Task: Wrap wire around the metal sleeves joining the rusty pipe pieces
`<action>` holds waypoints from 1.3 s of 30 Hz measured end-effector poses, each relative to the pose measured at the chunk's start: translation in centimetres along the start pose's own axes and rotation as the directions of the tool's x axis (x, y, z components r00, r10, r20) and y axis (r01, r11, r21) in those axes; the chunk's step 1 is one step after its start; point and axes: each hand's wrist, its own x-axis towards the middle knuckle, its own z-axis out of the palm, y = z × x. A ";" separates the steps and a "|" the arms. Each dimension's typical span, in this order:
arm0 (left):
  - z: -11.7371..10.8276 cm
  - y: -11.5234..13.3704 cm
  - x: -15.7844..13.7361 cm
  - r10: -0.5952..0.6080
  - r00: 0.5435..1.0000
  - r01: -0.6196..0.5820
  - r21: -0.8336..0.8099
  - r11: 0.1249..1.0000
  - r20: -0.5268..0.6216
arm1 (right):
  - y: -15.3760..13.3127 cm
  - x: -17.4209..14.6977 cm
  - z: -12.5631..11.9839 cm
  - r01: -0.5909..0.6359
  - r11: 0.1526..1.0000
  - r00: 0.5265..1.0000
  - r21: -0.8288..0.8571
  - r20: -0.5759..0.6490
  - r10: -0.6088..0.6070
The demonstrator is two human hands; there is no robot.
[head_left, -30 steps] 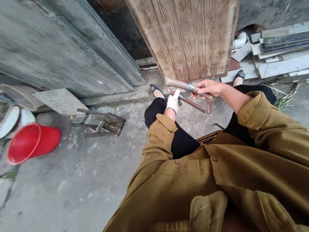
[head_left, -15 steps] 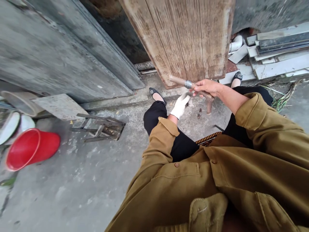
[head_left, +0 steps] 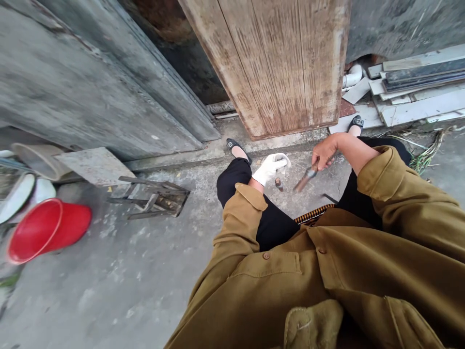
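My right hand (head_left: 324,152), bare, is closed around a brown wooden stick (head_left: 304,181) that slants down to the left, blurred by motion. A greyish band shows on the stick near my fingers. My left hand (head_left: 272,167), in a white glove, has its fingers curled in, level with my right hand and apart from it. What the glove holds, if anything, is hidden. Just below the glove shows a small brown stub with a round pale end (head_left: 278,182); I cannot tell whether it is held or lies on the ground.
A wooden board (head_left: 279,72) leans ahead against the wall. White and dark strips (head_left: 421,97) are stacked at right, near a white pipe elbow (head_left: 353,76). To the left are a small wooden stool (head_left: 156,198), a red bucket (head_left: 69,223) and a pale tub (head_left: 39,157).
My hands, close together on the wire-bound stick before, have moved apart. The stick has swung from lying across between them to slanting down from my right hand.
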 end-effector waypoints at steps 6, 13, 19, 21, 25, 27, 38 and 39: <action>0.3 -1.0 0.6 0.065 0.997 -0.066 -0.019 0.998 -0.029 | -1.3 -0.2 0.4 0.579 0.756 0.678 0.305 -0.696 -0.238; 0.2 -0.1 0.6 0.043 0.986 -0.056 0.078 0.995 0.164 | -0.8 1.7 -0.3 -0.060 0.998 0.516 0.005 -0.856 0.035; -0.7 0.2 1.2 0.006 0.999 -0.025 0.457 0.889 0.043 | -0.1 1.4 0.0 -0.250 0.924 0.905 -0.291 -0.409 0.116; -0.5 0.2 1.0 -0.086 0.991 0.030 0.466 0.884 0.098 | 0.1 0.9 -0.2 -0.039 0.980 0.997 -0.194 -0.070 0.026; -0.1 0.6 0.1 -0.154 0.973 0.094 0.317 0.944 0.170 | 0.2 0.4 -0.2 0.364 0.919 0.928 0.150 0.021 -0.371; 0.2 0.9 -0.3 -0.070 0.992 0.044 0.232 0.972 0.107 | 0.0 0.8 0.1 0.541 0.801 0.841 0.256 -0.155 -0.518; 0.5 0.1 0.6 -0.025 0.934 -0.124 -0.390 0.912 -0.355 | -1.1 2.3 1.3 0.862 0.127 0.487 0.490 -0.733 -0.475; 1.1 0.1 0.6 -0.029 0.947 -0.113 -0.416 0.903 -0.319 | -1.1 2.3 1.2 0.866 0.111 0.479 0.487 -0.747 -0.461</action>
